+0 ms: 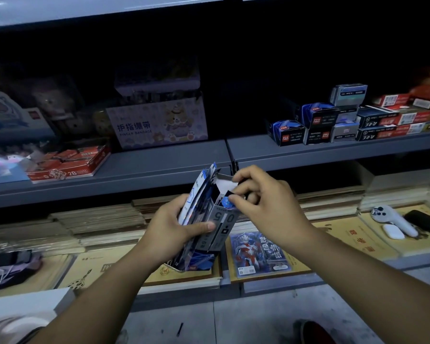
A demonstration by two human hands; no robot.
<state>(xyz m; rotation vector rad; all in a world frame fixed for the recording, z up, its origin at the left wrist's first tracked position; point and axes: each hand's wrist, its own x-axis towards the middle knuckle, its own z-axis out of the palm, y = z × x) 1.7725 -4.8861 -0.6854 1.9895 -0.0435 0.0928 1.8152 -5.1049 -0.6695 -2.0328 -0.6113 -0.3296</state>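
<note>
My left hand (170,228) grips a stack of small blue and grey stationery boxes (209,219) held upright in front of the shelves, thumb across a grey box marked 0.5. The top flap (225,180) of that box stands open. My right hand (263,197) is at the box's open end, fingertips pinching a small blue tab at the opening.
A grey shelf (308,151) behind carries several blue, grey and red pen boxes (333,120) at right, a finger bandage carton (157,122) and a red 2B box (67,165) at left. Below lie stacked notebooks (97,219), a coloured card pack (258,254), a white handheld device (392,222).
</note>
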